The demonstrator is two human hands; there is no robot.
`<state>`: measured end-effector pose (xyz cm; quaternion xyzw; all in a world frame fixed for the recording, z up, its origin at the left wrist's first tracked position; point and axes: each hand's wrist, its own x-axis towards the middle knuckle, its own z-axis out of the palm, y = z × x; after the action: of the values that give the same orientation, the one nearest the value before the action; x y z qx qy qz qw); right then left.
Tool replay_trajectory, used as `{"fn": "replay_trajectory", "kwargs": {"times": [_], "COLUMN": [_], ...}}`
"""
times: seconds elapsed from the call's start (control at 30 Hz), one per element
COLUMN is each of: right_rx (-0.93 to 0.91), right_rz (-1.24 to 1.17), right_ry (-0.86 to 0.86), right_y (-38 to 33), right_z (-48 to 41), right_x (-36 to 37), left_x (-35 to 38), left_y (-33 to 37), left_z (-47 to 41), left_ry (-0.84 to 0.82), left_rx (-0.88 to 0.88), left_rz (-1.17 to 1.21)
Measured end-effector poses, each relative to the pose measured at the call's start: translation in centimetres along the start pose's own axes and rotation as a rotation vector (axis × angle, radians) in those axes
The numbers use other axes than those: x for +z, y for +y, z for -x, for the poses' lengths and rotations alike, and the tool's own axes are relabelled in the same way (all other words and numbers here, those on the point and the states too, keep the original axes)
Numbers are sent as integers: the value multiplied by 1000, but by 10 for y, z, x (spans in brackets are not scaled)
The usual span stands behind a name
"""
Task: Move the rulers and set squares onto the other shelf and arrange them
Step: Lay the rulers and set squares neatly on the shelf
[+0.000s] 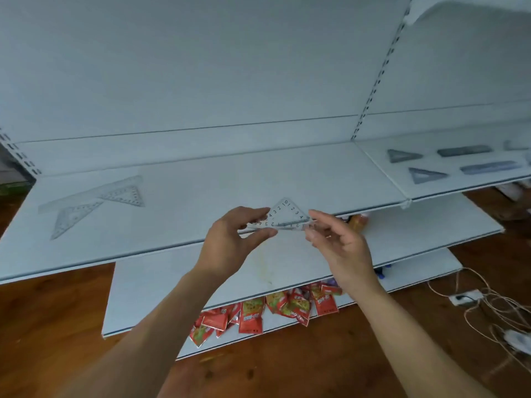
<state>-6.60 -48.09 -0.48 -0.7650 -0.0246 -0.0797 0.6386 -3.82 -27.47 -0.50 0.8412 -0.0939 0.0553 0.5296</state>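
Both hands hold a transparent set square [284,215] at the middle of the view, apex pointing to twelve o'clock, just above the front lip of the left shelf [201,185]. The left hand [230,242] pinches its nine o'clock corner between thumb and forefinger. The right hand [342,245] pinches the three o'clock corner, its other fingers loosely fanned. The doubled scale along the bottom edge may mean a second piece lies behind it; I cannot tell.

At nine o'clock from the hands, a clear ruler [89,193] lies slanted on the left shelf, with a small clear set square [125,196] and a longer clear set square [73,218] just beside it. At two o'clock, the right shelf [382,173] carries grey set squares [402,155] and grey rulers [464,150], laid apart in rows. At six o'clock, red snack packets [253,314] sit under a lower shelf [161,282]. Cables [488,300] trail across the wooden floor [43,326] at four o'clock.
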Motion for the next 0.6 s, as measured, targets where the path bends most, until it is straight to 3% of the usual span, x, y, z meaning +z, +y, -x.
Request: {"fn": "replay_trajectory", "kwargs": {"times": [0.37, 0.6], "right_rx": [59, 101], "right_rz": [166, 208], "right_ry": [262, 430], "right_y": [34, 61], "right_z": [50, 69], "right_x": [-250, -355], "left_x": [239, 343], "left_y": [109, 159], "left_z": [-12, -30], "left_ry": [-242, -401], "left_rx": [178, 322], "left_rz": [-23, -35]}}
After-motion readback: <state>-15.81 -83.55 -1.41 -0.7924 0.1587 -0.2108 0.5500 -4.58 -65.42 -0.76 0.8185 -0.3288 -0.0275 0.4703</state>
